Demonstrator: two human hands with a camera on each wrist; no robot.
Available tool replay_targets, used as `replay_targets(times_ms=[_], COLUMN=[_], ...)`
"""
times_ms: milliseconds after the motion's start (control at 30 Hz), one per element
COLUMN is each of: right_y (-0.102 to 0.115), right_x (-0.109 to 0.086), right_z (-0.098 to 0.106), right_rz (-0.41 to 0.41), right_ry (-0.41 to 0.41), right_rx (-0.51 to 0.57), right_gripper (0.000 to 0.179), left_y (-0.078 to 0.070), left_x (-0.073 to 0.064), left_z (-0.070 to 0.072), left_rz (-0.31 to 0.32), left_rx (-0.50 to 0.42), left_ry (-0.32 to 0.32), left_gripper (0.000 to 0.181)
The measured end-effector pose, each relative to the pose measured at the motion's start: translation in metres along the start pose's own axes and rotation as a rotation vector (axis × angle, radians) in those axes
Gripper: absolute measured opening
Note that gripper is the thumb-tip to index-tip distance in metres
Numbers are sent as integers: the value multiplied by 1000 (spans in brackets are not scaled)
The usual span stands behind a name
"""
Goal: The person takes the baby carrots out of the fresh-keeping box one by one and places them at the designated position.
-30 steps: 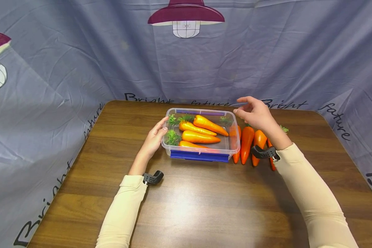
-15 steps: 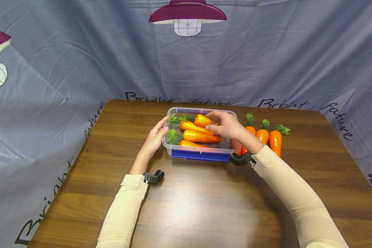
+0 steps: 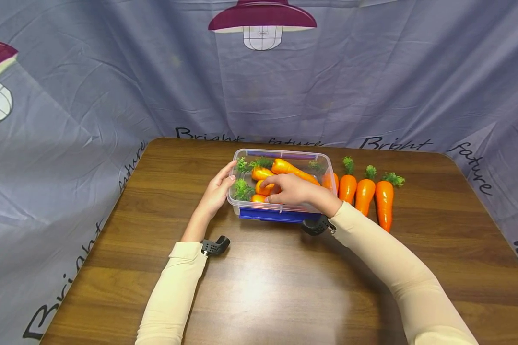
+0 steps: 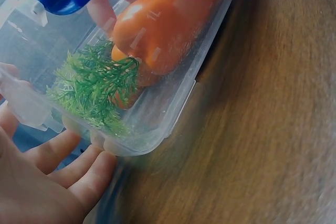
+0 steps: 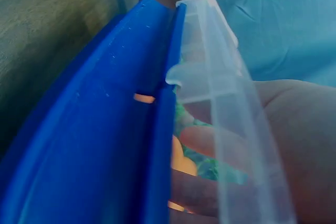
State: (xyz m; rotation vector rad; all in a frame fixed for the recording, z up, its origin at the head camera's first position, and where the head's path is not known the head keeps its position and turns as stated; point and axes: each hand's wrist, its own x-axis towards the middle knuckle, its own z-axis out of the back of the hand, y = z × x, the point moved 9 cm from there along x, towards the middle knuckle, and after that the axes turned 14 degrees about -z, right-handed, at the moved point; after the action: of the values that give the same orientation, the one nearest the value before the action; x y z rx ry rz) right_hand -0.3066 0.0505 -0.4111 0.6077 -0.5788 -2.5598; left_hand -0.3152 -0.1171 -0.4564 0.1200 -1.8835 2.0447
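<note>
A clear plastic box (image 3: 328, 165) with a blue clasp (image 3: 280, 215) on its near side holds several orange carrots (image 3: 295, 170) with green tops. My left hand (image 3: 216, 194) touches the box's left end, its fingers against the outer wall in the left wrist view. My right hand (image 3: 287, 189) reaches in over the near rim, with thumb and index finger bent down over the two front carrots. I cannot tell if the fingers pinch a carrot. In the right wrist view, the blue clasp (image 5: 100, 129) and clear rim partly hide the right hand (image 5: 299, 129).
Several more carrots (image 3: 384, 201) lie side by side on the wooden table (image 3: 259, 287), right of the box, tops pointing away. A grey-blue curtain (image 3: 155, 72) printed with lamps hangs along the table's back and sides.
My right hand has moved left from above the loose carrots on the table, across the box's far carrot, and down to the front carrots inside. The left hand stays at the box's end.
</note>
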Motion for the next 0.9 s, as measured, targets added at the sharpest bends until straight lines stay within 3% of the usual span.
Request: replay_targets(times_ms=[400,900], right_y=[4,7], right_x=[14,14], right_z=[-24,-28], right_rz=[16,130], right_ry=[247,310], right_rx=[7,156], right_gripper=[41,43], left_y=[-2,-1], left_x=[0,0], left_z=[-3,-1], left_rz=[-8,-2], left_rx=[-13,1], left_ry=[5,11], left_gripper=[50,50])
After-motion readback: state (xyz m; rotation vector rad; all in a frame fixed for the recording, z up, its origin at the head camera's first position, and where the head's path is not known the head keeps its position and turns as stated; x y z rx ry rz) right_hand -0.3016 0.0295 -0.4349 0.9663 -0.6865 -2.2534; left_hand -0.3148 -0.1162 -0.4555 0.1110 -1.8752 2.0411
